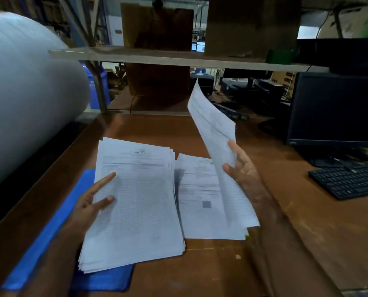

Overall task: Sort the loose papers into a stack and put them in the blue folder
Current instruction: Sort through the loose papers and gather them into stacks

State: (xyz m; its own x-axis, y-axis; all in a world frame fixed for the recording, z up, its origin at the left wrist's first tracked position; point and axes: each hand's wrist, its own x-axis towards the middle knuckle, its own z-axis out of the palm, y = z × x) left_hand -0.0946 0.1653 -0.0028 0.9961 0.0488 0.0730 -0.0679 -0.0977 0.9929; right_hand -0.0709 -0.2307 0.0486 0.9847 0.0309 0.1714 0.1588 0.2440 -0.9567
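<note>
Two piles sit on the desk (286, 211): the thick stack (140, 206) at near left, and the flat sheets (198, 200) just right of it, touching its edge. Your left hand (88, 202) grips the stack's left edge, thumb and forefinger laid on top, the other fingers hidden beneath. Your right hand (245, 170) pinches the lifted sheets (215, 133) at their right edge; they stand tilted up above the flat sheets, top corner pointing far.

The folder (50, 221) lies at near left, mostly under the stack and your left forearm, only its blue left strip and near corner showing.

Risks:
- The lifted sheets are held by one edge only, so they could bow and slip out, or land skewed across both piles.
- The stack's right edge is already fanned, so adding more without squaring it could worsen the spread.
- The stack's near edge overhangs the folder, so a nudge could slide sheets off.
- The folder is pinned underneath, so pulling it free could drag the stack along.
</note>
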